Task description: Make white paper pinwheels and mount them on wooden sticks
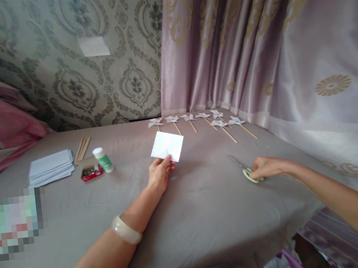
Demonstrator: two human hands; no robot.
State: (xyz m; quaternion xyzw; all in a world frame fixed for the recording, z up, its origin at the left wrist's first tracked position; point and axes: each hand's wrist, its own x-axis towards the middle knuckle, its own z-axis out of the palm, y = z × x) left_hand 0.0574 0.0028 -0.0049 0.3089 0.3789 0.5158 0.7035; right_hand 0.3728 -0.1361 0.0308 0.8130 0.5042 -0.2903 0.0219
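Observation:
Between the thumb and fingers of my left hand (pixel 160 173) is a square sheet of white paper (pixel 166 144), held up over the middle of the table. Faint crease lines show on the sheet. Off to the right, my right hand (pixel 264 167) is closed on the pale green handles of a pair of scissors (pixel 250 175). The scissors lie low at the tabletop, blades pointing up and left, away from the paper. Whether they rest on the cloth or hang just above it I cannot tell.
Several paper pinwheels (pixel 219 124) on sticks lie at the back. To the left are a stack of paper (pixel 51 166), wooden sticks (pixel 82 149), a white-and-green glue bottle (pixel 103 160) and a small red box (pixel 91 172) with metal bits. A curtain (pixel 313 73) borders the right side.

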